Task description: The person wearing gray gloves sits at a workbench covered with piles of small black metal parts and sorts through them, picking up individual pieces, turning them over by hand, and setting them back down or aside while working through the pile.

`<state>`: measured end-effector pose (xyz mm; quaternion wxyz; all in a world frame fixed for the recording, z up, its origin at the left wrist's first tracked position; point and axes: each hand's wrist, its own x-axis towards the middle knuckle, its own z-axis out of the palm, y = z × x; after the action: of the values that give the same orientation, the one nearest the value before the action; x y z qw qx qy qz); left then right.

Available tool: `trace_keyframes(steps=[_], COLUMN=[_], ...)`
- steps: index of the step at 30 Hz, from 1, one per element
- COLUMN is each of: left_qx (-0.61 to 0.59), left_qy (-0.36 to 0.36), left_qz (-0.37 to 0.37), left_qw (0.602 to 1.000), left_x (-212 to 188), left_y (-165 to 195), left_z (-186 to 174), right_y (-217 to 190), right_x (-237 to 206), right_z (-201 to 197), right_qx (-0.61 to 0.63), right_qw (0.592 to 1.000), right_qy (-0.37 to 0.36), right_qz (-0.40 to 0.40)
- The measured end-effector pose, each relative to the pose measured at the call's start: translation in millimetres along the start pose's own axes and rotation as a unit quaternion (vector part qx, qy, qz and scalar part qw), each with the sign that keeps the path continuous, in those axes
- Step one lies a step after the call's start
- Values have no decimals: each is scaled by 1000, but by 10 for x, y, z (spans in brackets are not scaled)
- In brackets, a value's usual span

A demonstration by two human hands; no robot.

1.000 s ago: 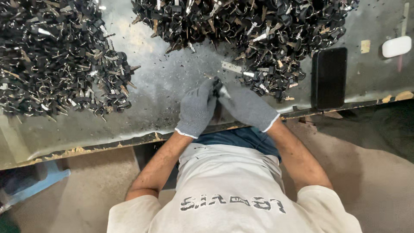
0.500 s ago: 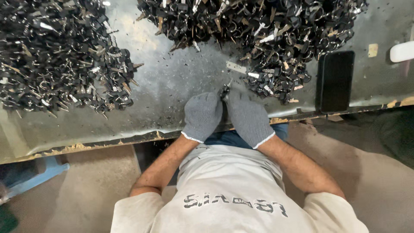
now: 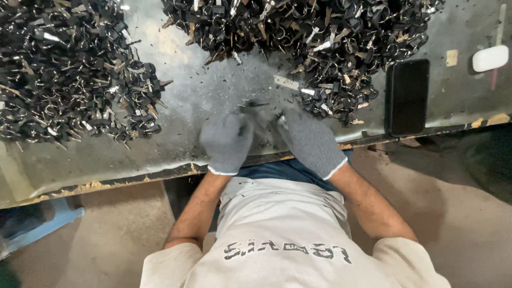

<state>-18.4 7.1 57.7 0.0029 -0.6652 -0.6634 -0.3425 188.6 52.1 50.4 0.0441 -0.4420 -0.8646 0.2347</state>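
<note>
My left hand (image 3: 226, 141), in a grey knit glove, is curled narrow around a small dark metal part (image 3: 255, 106) that pokes out past my fingertips; the motion blur hides exactly how my fingers sit on it. My right hand (image 3: 309, 140), gloved the same way, lies just beside the left, its fingertips meeting the same part near the middle, fingers drawn in rather than spread. Both hands rest on the near edge of the grey metal tabletop (image 3: 208, 90), which is dusted with tiny dark chips around them.

Just beyond my right hand, a large heap of black and silver parts (image 3: 304, 42) spills toward me, its nearest pieces close to my fingertips. A second heap of the same parts (image 3: 69, 74) sits well apart on my left side. A flat silver strip (image 3: 286, 82) lies loose between the heaps, near the edge of the far one.

Further to my right, a black phone (image 3: 407, 96) lies face up by the table edge, and a white oval object (image 3: 490, 58) rests beyond it. Below the table I see my pale shirt (image 3: 282, 234) and blue jeans (image 3: 288, 169).
</note>
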Motion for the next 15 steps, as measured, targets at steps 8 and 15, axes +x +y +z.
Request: trace_keyframes(steps=[8,15], left_qx=[-188,-125], left_qy=[-164,-119], left_qz=[39,-11], left_qw=[968,985], left_x=[572,214], left_y=[359,7], left_z=[432,618], right_y=[-10,30], right_x=[-201,-303], right_z=[82,11], right_qx=[-63,-4], right_qw=[996,999], right_qy=[-56,28], right_qz=[29,32])
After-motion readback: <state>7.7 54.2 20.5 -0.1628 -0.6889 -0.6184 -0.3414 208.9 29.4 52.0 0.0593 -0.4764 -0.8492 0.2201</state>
